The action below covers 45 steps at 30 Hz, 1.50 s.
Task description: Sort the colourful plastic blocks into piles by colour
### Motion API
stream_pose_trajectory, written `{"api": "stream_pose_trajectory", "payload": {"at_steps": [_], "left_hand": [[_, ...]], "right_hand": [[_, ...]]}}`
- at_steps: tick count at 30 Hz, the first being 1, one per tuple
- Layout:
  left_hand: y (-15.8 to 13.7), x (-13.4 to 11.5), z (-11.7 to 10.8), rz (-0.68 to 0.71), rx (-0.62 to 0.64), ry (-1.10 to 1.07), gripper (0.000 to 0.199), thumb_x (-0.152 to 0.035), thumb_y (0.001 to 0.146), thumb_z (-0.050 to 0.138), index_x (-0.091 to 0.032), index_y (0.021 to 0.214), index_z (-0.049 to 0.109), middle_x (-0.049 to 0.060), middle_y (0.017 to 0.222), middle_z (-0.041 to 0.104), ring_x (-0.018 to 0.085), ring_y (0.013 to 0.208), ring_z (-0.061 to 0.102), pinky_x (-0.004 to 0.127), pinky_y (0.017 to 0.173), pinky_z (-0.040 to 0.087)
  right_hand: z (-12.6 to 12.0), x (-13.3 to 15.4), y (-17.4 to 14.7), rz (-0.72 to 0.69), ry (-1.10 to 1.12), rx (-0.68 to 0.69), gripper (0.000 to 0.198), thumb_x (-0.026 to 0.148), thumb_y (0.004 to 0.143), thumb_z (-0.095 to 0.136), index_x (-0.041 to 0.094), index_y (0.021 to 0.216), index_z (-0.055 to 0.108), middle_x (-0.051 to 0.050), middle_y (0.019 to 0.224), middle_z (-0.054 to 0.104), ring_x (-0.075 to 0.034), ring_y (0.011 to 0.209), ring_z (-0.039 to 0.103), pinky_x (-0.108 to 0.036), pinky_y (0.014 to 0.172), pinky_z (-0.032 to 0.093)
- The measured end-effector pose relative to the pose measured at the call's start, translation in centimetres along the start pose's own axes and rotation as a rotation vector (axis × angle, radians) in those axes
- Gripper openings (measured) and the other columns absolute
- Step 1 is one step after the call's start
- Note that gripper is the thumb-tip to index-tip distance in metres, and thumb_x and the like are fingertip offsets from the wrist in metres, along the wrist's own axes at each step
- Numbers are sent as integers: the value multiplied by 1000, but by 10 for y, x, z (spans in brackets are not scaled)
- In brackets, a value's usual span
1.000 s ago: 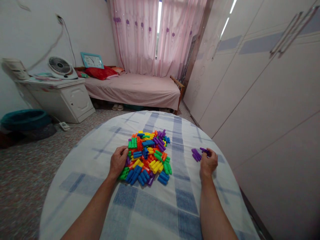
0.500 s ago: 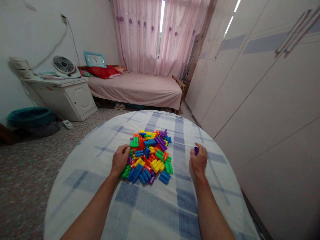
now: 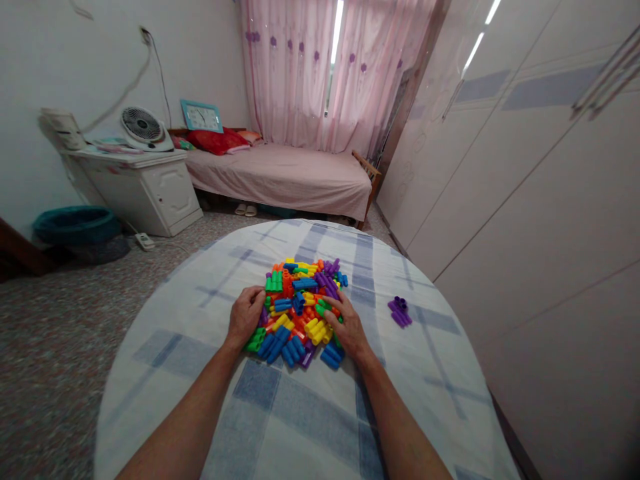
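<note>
A heap of plastic tube-shaped building blocks [image 3: 313, 328] in red, yellow, green, blue, orange and purple lies on the table. My left hand [image 3: 247, 316] rests against the heap's left side, fingers curled; whatever they may hold is hidden. Over the heap's right side, my right hand [image 3: 349, 327] reaches with fingers apart, touching near a green block [image 3: 323, 307] and holding nothing. Away to the right, purple blocks [image 3: 401, 313] lie by themselves on the cloth, one with its round open ends facing up.
The round table wears a blue-and-white checked cloth [image 3: 310, 427]. Beyond it stand a bed [image 3: 285, 175] with a pink sheet and a white cabinet [image 3: 167, 197] carrying a fan [image 3: 143, 125]. A bin [image 3: 75, 227] sits at left, a tall wardrobe [image 3: 525, 200] at right.
My right hand has let go of a purple block at the right and moved left onto the heap. My left hand has stayed beside the heap. The view has shifted slightly.
</note>
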<state>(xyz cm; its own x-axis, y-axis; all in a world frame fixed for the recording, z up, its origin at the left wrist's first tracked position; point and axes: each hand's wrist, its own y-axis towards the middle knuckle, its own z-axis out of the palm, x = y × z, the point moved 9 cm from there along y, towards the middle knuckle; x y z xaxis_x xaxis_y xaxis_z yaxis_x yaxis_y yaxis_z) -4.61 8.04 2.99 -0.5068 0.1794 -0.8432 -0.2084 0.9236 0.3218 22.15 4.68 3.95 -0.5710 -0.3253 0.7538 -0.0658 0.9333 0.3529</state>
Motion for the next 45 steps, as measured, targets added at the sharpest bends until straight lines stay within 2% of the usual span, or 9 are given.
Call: {"api": "stream_pose_trajectory", "payload": {"at_steps": [6, 10, 13, 16, 23, 28, 35, 40, 45], "left_hand": [[0, -3, -2, -5, -4, 18, 34, -42, 79, 42, -18, 88, 65, 7, 97, 65, 21, 93, 60, 31, 86, 46], [1, -2, -1, 3, 5, 23, 35, -43, 79, 43, -17, 88, 65, 8, 96, 65, 21, 93, 59, 32, 86, 45], [1, 1, 0, 4, 10, 23, 37, -43, 79, 43, -16, 90, 65, 8, 97, 65, 21, 93, 59, 33, 87, 45], [2, 3, 0, 3, 11, 19, 37, -43, 79, 43, -16, 90, 65, 8, 98, 65, 22, 94, 59, 33, 88, 45], [1, 1, -1, 0, 7, 26, 35, -43, 79, 43, -18, 88, 65, 7, 98, 66, 21, 94, 60, 33, 87, 45], [1, 2, 0, 5, 4, 29, 35, -43, 80, 42, -18, 88, 65, 8, 97, 66, 21, 94, 59, 33, 88, 45], [1, 1, 0, -7, 4, 12, 35, -43, 79, 43, -18, 88, 65, 7, 97, 66, 21, 94, 60, 33, 88, 45], [1, 0, 0, 8, 2, 22, 35, -43, 79, 43, -18, 88, 65, 7, 96, 66, 21, 93, 60, 33, 86, 46], [1, -1, 0, 17, -1, 8, 33, -41, 80, 42, -18, 88, 64, 7, 95, 65, 20, 93, 59, 32, 87, 45]], "right_hand": [[-7, -3, -1, 20, 9, -52, 32, 29, 81, 55, 25, 110, 66, -7, 130, 51, -23, 125, 44, -39, 106, 35], [-21, -5, -1, 12, 31, -166, 29, 27, 81, 53, 22, 106, 66, -8, 124, 53, -21, 118, 49, -37, 102, 38], [-35, -10, -2, 20, 75, -263, 29, 25, 81, 49, 21, 107, 63, -8, 115, 57, -20, 108, 54, -35, 89, 47], [-55, -18, -5, 45, 69, -388, 32, 22, 80, 46, 19, 109, 61, -7, 106, 60, -18, 95, 57, -33, 79, 50], [-108, -26, -16, 29, -370, -627, 39, 19, 81, 43, 19, 118, 55, -11, 117, 53, -22, 113, 45, -42, 98, 36], [-118, -45, -21, 153, -638, -595, 39, 15, 76, 44, 18, 112, 59, -13, 118, 51, -26, 113, 41, -46, 98, 32], [-111, -55, -24, 261, -762, -529, 32, 18, 76, 44, 20, 101, 65, -12, 115, 57, -29, 114, 40, -49, 93, 31], [-109, -44, -22, 198, -737, -537, 35, 19, 77, 44, 19, 107, 62, -12, 120, 55, -29, 119, 37, -49, 96, 29], [-90, -35, -11, 75, -608, -478, 34, 21, 79, 43, 19, 108, 60, -10, 120, 55, -26, 120, 39, -46, 99, 30]]}}
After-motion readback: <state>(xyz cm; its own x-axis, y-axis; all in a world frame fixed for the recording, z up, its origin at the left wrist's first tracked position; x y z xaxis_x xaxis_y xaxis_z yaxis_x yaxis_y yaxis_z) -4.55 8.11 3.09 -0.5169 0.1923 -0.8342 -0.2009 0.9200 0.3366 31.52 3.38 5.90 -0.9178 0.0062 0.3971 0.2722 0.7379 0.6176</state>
